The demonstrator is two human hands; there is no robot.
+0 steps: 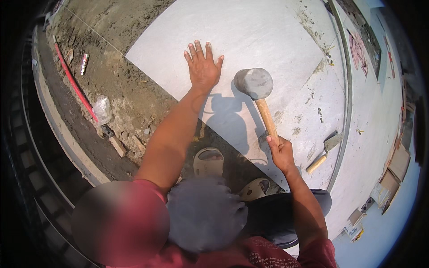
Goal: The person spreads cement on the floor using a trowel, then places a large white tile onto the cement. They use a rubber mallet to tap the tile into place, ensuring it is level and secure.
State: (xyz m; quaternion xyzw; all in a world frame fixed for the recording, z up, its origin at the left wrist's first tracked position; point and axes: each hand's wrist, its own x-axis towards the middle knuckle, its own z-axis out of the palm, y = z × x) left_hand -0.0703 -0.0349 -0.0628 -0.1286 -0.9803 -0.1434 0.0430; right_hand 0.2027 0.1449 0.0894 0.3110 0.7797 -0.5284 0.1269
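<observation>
Two hands work: the left hand [203, 67] lies spread flat on the large grey tile [250, 31]; the right hand [280, 152], at four o'clock, grips the head-heavy rubber mallet [254, 83] low on its wooden handle.

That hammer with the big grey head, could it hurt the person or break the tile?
Possibly. The left hand lies flat on the large grey tile close to the mallet, so a stray swing might hit fingers. The right hand grips the handle's far end, giving less control. A hard blow could crack the tile.
</observation>
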